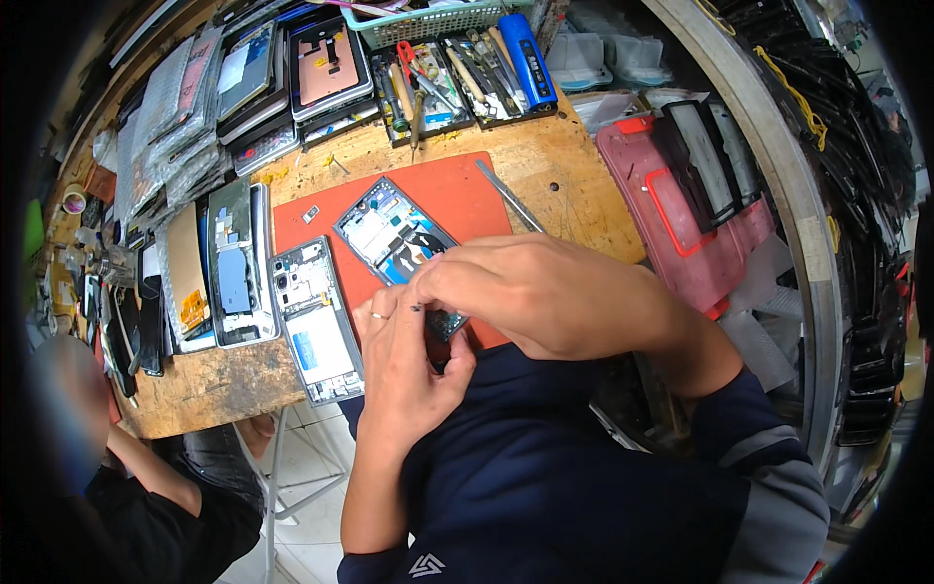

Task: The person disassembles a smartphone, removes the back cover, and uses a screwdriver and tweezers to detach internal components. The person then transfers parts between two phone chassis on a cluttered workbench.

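Observation:
Close to my body, over the near edge of the orange-red mat (292,211), my two hands meet. My left hand (399,365) is closed around a small dark circuit board (447,323), of which only a part shows between the fingers. Above it my right hand (511,287) is bent in a pinch; its fingertips touch the same spot, and what they grip is hidden. Just beyond the hands lies an opened phone (375,229) with bare inner parts. Left of my left hand rests a second opened phone body (316,326), overhanging the bench's front edge. A small metal part (310,213) sits on the mat.
Tweezers (511,197) lie at the mat's right edge. Tool trays (428,92), a blue device (526,60) and stacked tablet parts (331,63) line the back. Bubble-wrapped panels (175,107) are piled left. A red case (671,214) stands right. Another person (175,487) sits at lower left.

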`<action>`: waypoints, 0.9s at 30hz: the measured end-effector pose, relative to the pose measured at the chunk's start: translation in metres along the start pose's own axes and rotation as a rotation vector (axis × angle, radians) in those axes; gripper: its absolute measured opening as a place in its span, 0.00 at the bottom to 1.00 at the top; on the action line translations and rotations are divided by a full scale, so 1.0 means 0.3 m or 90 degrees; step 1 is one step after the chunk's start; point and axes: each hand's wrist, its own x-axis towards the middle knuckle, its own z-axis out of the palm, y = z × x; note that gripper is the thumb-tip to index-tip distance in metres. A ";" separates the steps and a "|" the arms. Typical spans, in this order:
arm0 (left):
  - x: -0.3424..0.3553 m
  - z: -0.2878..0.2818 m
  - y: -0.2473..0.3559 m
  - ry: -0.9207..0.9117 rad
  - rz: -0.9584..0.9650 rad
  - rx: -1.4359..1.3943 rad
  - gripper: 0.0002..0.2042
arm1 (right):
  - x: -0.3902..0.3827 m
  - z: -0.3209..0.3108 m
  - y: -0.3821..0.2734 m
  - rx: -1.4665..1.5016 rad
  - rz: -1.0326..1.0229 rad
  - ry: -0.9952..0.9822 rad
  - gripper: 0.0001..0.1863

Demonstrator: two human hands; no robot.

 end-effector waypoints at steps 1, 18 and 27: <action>-0.004 0.001 0.000 0.000 -0.006 -0.001 0.38 | 0.001 -0.002 -0.005 -0.030 0.010 -0.007 0.18; 0.111 -0.384 -0.308 0.161 -0.090 0.384 0.03 | 0.020 -0.015 -0.071 -0.230 0.001 0.002 0.16; 0.262 -0.328 -0.365 0.068 -0.027 0.435 0.05 | -0.001 -0.017 -0.078 -0.202 0.041 -0.043 0.23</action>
